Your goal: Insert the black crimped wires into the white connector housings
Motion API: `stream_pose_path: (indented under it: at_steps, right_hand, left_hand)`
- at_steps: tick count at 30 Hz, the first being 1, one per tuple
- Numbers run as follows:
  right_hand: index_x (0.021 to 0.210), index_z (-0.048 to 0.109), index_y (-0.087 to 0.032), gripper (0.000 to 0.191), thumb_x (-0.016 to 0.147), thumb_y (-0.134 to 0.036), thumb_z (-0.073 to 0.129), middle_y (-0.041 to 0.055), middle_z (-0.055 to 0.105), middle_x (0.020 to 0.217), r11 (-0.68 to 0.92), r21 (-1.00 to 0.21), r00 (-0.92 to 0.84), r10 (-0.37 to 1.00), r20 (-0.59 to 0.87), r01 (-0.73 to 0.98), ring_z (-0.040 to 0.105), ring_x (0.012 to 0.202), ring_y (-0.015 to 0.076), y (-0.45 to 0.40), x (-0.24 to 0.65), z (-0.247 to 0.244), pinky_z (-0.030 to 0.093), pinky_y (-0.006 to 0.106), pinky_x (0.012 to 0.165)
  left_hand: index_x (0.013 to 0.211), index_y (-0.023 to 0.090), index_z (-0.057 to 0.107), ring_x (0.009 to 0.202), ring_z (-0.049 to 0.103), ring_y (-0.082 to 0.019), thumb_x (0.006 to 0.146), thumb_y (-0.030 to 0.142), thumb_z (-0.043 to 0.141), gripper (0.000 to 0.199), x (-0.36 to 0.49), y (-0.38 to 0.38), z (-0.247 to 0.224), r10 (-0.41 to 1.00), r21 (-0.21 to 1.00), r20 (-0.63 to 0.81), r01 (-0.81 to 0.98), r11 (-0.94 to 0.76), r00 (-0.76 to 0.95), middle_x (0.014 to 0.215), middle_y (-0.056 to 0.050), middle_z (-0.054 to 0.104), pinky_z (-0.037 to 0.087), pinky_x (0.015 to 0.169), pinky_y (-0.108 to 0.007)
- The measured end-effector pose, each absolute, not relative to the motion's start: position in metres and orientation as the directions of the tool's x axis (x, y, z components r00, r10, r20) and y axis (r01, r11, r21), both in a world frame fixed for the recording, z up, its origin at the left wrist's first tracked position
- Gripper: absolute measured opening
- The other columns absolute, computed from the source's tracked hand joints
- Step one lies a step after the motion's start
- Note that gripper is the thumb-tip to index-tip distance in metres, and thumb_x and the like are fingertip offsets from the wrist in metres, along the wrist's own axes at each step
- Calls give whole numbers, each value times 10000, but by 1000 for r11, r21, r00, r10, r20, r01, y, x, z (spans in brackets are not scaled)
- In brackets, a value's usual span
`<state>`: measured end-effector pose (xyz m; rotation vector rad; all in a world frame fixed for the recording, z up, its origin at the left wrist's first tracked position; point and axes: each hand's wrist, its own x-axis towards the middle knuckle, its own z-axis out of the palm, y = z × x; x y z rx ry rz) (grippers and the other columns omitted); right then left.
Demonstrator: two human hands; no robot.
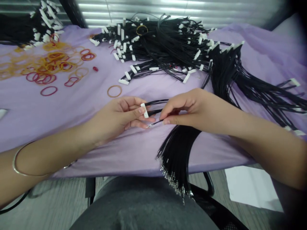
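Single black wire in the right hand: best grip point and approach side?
Probably a thumb-and-finger pinch on the single black wire, behind its metal terminal, from the right. The slim terminal points left, toward the left hand holding the white connector, so this leaves the tip exposed. The right hand pinches it that way.

Thin silvery bangle [14, 166] on the bare left forearm [62, 142], dark grey clothing [144, 204]

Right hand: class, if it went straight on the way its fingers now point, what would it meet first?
Probably the left hand, at its lower fingers, just beyond the black wire that the right hand pinches; depth is unclear in this view.
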<state>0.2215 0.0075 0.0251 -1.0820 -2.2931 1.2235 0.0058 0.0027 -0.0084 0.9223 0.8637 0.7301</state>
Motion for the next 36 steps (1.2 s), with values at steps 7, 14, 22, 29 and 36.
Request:
stream_pose_path:
  at_steps: [7, 14, 22, 29, 36]
  right_hand:
    - [755, 640, -120, 102, 806, -198, 600, -33, 546, 618, 278, -839, -566, 823, -43, 468, 434, 551, 50, 7, 219, 23, 340, 197, 502]
    - [645, 594, -145, 65, 701, -115, 606, -45, 499, 531, 205, -831, -445, 894, -56, 517, 391, 476, 46, 3, 213, 21, 291, 194, 420]
    - [636, 598, -160, 62, 683, -123, 612, -45, 516, 526, 213, -814, -428, 903, -47, 540, 409, 473, 47, 3, 212, 18, 298, 200, 423]
    - [628, 576, -166, 82, 680, -107, 600, -42, 518, 541, 261, -800, -437, 899, -3, 541, 426, 494, 55, 1, 212, 19, 317, 218, 453]
    - [628, 592, -167, 69, 683, -129, 607, -42, 528, 535, 243, -806, -437, 899, -22, 539, 423, 486, 57, 1, 211, 20, 309, 225, 449]
  left_hand:
    - [894, 122, 642, 793, 711, -159, 796, 158, 711, 125, 4, 1, -8, 810, 902, -289, -139, 409, 510, 818, -22, 687, 590, 653, -192]
    - [897, 122, 656, 808, 702, -158, 806, 177, 706, 118, 2, 2, -9, 775, 910, -272, -110, 400, 570, 843, -42, 691, 580, 670, -190]
    - [890, 138, 671, 810, 689, -147, 845, 199, 663, 76, 0, 2, -10, 761, 933, -244, -69, 354, 600, 827, -46, 698, 572, 669, -186]
    - [898, 145, 675, 822, 695, -152, 839, 185, 669, 72, 1, 2, -11, 763, 927, -245, -86, 365, 598, 836, -34, 693, 579, 664, -186]
    - [897, 135, 669, 803, 696, -154, 833, 185, 678, 82, 2, 2, -11, 773, 932, -244, -80, 355, 586, 831, -48, 705, 578, 649, -184]
